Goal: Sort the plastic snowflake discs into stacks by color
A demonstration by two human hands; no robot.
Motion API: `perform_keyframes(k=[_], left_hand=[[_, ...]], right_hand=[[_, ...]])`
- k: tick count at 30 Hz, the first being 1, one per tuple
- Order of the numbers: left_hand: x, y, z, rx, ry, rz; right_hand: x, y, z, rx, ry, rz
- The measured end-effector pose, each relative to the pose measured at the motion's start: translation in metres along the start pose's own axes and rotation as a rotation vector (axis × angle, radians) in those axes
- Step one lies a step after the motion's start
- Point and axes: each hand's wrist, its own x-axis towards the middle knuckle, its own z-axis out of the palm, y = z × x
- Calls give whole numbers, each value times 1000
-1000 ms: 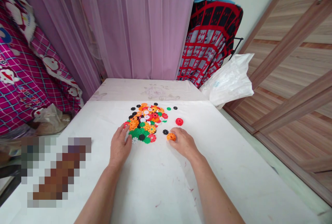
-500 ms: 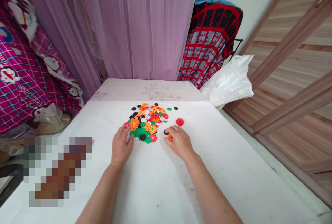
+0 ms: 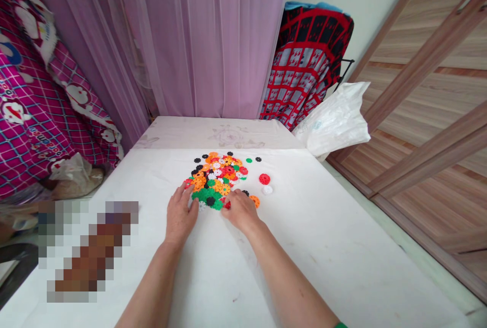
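A pile of notched plastic snowflake discs (image 3: 218, 186) in orange, green, red, white and black lies on the white-covered table (image 3: 213, 267). My left hand (image 3: 181, 214) rests at the pile's left front edge, its fingers apart and curved, beside a white disc (image 3: 202, 206). At the right front edge, my right hand (image 3: 242, 210) has thumb and fingertips closed around a red disc (image 3: 227, 205), partly hidden by the fingers. Just beyond its knuckles lie an orange disc (image 3: 254, 201) and a half-covered black one (image 3: 245, 193).
Right of the pile lie a red disc (image 3: 264, 179) and a white disc (image 3: 267, 189). A white plastic bag (image 3: 335, 120) stands by the table's far right corner. Purple curtains (image 3: 213, 39) hang behind, and wooden doors (image 3: 429, 115) line the right. A blurred patch (image 3: 91, 252) covers the left side.
My right hand has moved left from the orange and black discs to the pile's edge. A white disc now shows below the separate red one. My left hand has barely moved.
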Motion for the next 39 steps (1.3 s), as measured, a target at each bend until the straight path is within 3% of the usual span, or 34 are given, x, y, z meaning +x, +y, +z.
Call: perform_keyframes(k=[9, 12, 16, 20, 23, 29, 39], left_hand=[[-1, -1, 1, -19, -10, -25], [-2, -2, 3, -19, -2, -43], [-2, -2, 3, -25, -4, -49], [-1, 0, 1, -3, -10, -34], [0, 0, 1, 17, -23, -30], [0, 0, 0, 39, -42, -14], [1, 0, -1, 48, -36, 5]], right_hand=[[-3, -1, -3, -11, -8, -20], [-4, 10, -7, 46, 34, -74], [13, 62, -19, 379, 184, -60], [39, 129, -38, 749, 388, 222], [52, 158, -46, 891, 382, 390], [58, 162, -35, 908, 319, 419], [70, 168, -23, 834, 338, 370]])
